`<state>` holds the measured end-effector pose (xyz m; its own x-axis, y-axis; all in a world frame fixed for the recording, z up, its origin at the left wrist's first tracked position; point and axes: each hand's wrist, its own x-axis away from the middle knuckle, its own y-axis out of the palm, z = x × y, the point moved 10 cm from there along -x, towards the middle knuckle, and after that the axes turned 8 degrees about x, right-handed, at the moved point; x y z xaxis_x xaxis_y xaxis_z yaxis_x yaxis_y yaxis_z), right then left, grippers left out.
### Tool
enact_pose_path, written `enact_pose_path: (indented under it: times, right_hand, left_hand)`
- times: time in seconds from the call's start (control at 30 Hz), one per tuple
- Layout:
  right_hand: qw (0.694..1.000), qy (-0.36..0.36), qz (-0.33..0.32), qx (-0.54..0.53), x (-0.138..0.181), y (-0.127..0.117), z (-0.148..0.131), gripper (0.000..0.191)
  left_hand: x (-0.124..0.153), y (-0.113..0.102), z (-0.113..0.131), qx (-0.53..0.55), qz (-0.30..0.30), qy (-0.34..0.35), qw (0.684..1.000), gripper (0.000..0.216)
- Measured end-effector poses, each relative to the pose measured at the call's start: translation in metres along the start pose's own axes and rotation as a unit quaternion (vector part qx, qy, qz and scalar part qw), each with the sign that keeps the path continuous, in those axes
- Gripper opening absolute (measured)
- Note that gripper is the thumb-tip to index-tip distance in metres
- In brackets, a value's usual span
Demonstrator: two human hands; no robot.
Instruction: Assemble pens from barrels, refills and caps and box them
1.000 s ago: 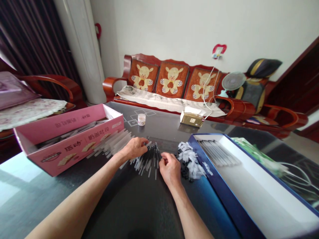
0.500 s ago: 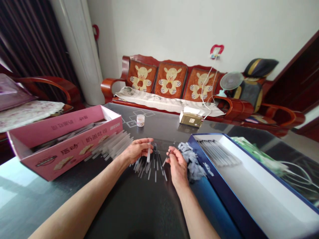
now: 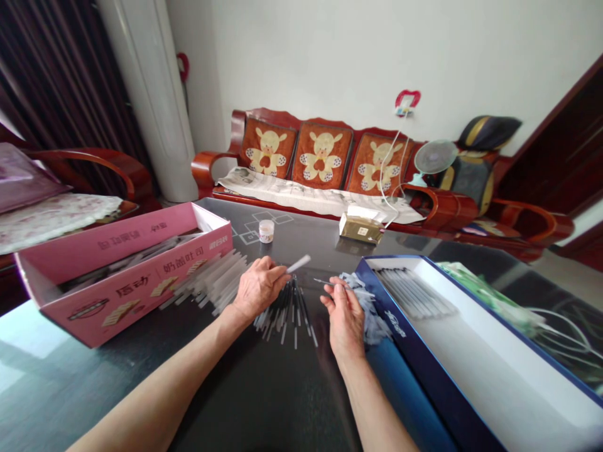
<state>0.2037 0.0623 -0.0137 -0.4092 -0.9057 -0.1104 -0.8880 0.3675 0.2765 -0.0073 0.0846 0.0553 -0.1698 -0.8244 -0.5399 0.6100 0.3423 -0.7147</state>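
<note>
My left hand [image 3: 258, 287] is closed around a clear pen barrel [image 3: 298, 263] that points up and to the right. My right hand [image 3: 345, 312] pinches a thin dark pen refill [image 3: 326, 283], its tip aimed left toward the barrel. Between and below the hands lies a heap of dark refills [image 3: 288, 306] on the black glass table [image 3: 264, 389]. A pile of clear barrels [image 3: 213, 280] sits left of my left hand. Small white and black caps [image 3: 365, 307] are heaped just right of my right hand.
A pink carton [image 3: 117, 276] holding more parts stands at the left. A blue-edged white box [image 3: 475, 351] with finished pens [image 3: 412, 290] lies at the right. A small white jar [image 3: 266, 230] and a tissue box [image 3: 362, 227] sit farther back, before a red wooden sofa [image 3: 325, 163].
Both hands lifted off the refill heap. The left one picked up a barrel and turned it to point right; the right one picked up a refill and brought it level toward the barrel.
</note>
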Motion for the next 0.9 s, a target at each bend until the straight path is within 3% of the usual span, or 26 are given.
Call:
enact_pose_path:
  times: [0.1,0.23,0.6,0.9]
  right_hand:
    - [0.998,0.024,0.000,-0.050,-0.002,-0.001,0.004,0.032]
    - [0.997,0.032,0.009,-0.073,-0.005,-0.005,0.005,0.033]
    - [0.996,0.031,0.019,-0.081,-0.008,-0.009,0.005,0.031]
    - [0.999,0.034,-0.031,-0.017,-0.002,0.005,0.009,0.027]
  left_hand:
    - [0.003,0.011,0.009,-0.046,-0.048,0.058,0.996,0.030]
    - [0.007,0.028,0.012,-0.048,-0.111,0.083,0.989,0.030]
    - [0.011,0.031,0.020,-0.085,-0.122,0.117,0.982,0.032]
    - [0.014,0.030,0.037,-0.081,-0.128,0.167,0.974,0.032]
